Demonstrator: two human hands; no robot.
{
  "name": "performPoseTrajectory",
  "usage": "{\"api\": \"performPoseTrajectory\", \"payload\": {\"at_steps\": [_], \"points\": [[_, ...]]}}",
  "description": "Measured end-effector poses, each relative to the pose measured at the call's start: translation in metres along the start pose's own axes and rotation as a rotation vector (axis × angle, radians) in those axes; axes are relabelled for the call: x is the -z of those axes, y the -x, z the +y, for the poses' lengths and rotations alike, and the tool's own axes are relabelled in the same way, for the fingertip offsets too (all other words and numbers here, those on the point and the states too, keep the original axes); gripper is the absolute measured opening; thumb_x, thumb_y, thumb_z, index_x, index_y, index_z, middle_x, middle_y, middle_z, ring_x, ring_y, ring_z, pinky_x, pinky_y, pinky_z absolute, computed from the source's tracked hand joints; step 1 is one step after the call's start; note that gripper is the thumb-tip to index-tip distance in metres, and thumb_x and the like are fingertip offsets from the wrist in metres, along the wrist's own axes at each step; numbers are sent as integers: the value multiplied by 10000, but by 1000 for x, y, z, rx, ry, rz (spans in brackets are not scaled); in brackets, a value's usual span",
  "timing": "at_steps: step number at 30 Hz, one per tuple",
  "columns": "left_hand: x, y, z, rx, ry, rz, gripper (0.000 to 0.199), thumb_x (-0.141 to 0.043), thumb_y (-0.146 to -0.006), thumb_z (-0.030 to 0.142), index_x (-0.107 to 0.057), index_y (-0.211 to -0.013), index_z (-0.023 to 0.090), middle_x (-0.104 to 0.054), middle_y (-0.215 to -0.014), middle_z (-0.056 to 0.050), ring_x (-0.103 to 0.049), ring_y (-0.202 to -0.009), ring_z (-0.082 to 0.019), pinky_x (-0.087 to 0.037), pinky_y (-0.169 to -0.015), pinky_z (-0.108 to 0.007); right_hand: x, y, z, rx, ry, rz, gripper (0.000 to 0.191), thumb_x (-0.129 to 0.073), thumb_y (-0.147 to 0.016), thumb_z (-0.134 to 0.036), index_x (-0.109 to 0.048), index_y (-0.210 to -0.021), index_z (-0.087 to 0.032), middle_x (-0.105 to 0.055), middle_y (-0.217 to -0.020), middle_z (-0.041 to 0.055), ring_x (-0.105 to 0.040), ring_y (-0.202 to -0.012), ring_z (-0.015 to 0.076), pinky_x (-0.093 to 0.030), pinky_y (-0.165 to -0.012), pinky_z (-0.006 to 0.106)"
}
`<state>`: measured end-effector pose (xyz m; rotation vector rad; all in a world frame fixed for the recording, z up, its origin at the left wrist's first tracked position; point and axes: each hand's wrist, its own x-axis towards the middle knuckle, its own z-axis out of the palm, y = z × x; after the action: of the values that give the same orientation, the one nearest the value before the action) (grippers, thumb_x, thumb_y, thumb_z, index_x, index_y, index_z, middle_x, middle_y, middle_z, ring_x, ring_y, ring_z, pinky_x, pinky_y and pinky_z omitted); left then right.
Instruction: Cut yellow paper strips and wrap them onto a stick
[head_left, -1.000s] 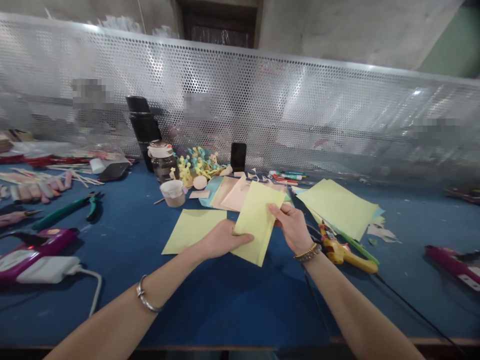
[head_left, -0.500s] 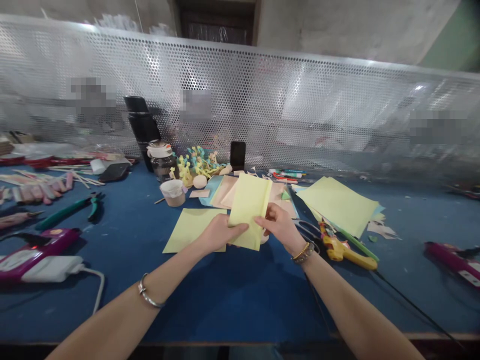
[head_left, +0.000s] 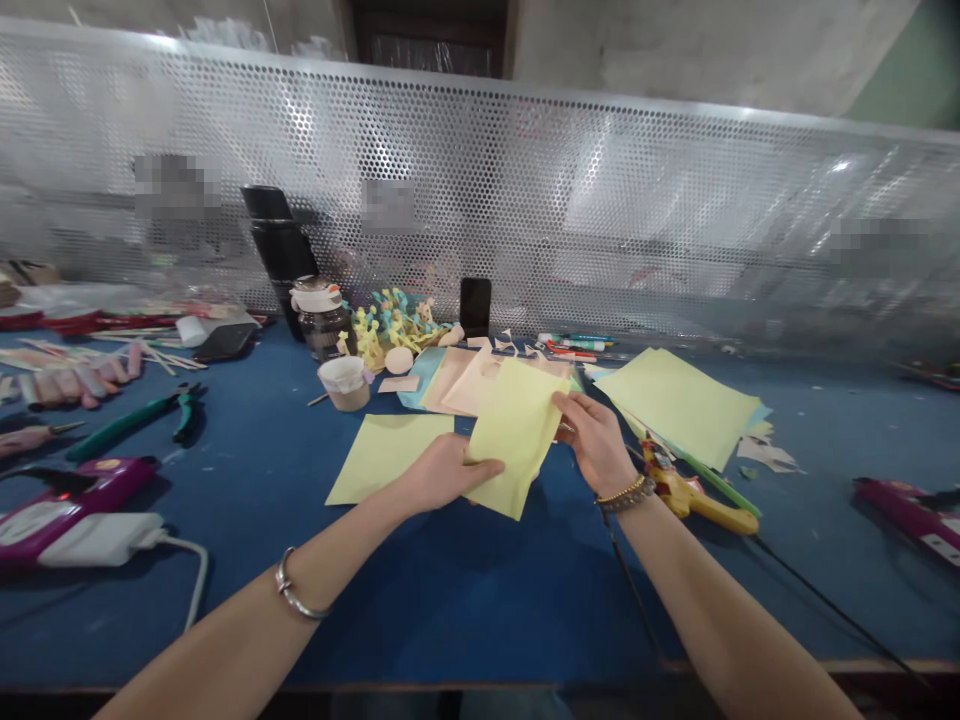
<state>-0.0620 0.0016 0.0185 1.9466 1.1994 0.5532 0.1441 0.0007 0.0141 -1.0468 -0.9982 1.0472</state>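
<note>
A folded sheet of pale yellow paper [head_left: 514, 440] hangs just above the blue table mat, held between my two hands. My left hand [head_left: 442, 472] grips its lower left edge, and my right hand [head_left: 592, 440] pinches its upper right edge. Beneath my left hand lies a flat yellow sheet [head_left: 386, 458]. Peach and light blue papers [head_left: 450, 380] lie partly hidden behind the held sheet. To the right of my right hand is a stack of yellow sheets [head_left: 679, 405], and a yellow glue gun [head_left: 694, 505] lies below it.
A perforated metal screen [head_left: 480, 190] stands behind the blue-covered table. Along it are a black flask [head_left: 281, 250], a glass jar [head_left: 322, 320], a paper cup [head_left: 345, 385] and a upright phone [head_left: 475, 307]. Green-handled pliers [head_left: 131, 425] and a magenta tool [head_left: 67, 490] lie left.
My right hand has shifted right and away from my left hand. The held yellow sheet has tilted, with its top now leaning right.
</note>
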Motion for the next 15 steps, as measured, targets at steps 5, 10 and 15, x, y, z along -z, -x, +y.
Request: {"api": "performPoseTrajectory", "payload": {"at_steps": [5, 10, 15], "points": [[-2, 0, 0, 20, -9, 30, 405, -597, -734, 433, -488, -443, 172, -463, -395, 25, -424, -383, -107, -263, -382, -211, 4, -3, 1, 3, -12, 0, 292, -697, -701, -465, -648, -806, -197, -696, -800, 8, -632, -705, 153, -504, -564, 243], [-1, -6, -6, 118, 200, 138, 310, -602, -744, 431, -658, -642, 144, -631, -532, -31, -581, -470, -162, -400, -423, -220, -4, 4, 7, -142, 114, -261, 282, -793, -606, -328, -711, -809, -150, -704, -781, 40, -618, -648, 143, -501, -533, 239], [2, -9, -5, 126, 339, 247, 265, -629, -742, 383, -695, -774, 128, -688, -646, -42, -595, -502, -147, -432, -433, -212, -9, 10, 14, -215, 215, -434, 255, -771, -635, -295, -712, -850, -171, -696, -806, 22, -608, -646, 122, -525, -567, 235]]}}
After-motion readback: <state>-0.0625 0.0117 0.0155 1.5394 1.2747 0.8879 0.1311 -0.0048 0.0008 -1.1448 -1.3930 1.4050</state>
